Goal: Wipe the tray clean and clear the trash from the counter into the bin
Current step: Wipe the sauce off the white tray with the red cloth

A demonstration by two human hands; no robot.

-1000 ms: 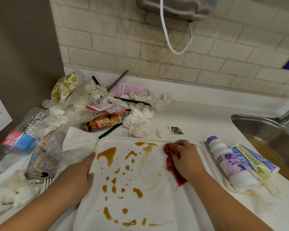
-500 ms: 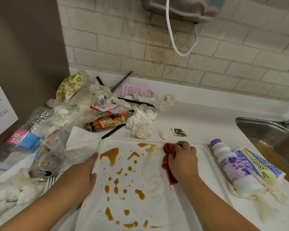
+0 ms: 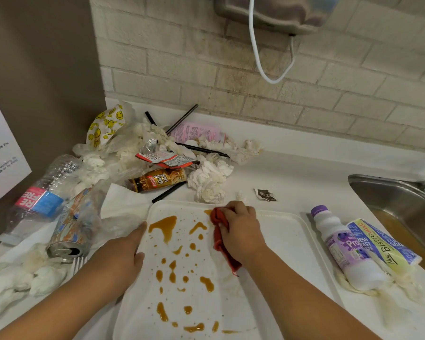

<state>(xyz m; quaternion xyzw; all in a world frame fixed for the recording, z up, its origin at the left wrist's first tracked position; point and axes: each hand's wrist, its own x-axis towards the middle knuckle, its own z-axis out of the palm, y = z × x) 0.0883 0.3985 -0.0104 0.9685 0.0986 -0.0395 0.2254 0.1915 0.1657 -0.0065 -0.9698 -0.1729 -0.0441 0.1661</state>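
Now wiping the stained tray (image 3: 287, 253)

The right hand (image 3: 242, 233) is gripping a red cloth (image 3: 217, 233), fingers curled, near the tray's far edge. The tray is lying on the counter (image 3: 292, 177). The left hand (image 3: 123, 251) is resting flat on its left rim.

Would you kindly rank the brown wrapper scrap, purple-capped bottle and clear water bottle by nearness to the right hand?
1. Brown wrapper scrap, just behind the right hand.
2. Purple-capped bottle, to its right.
3. Clear water bottle, far left.
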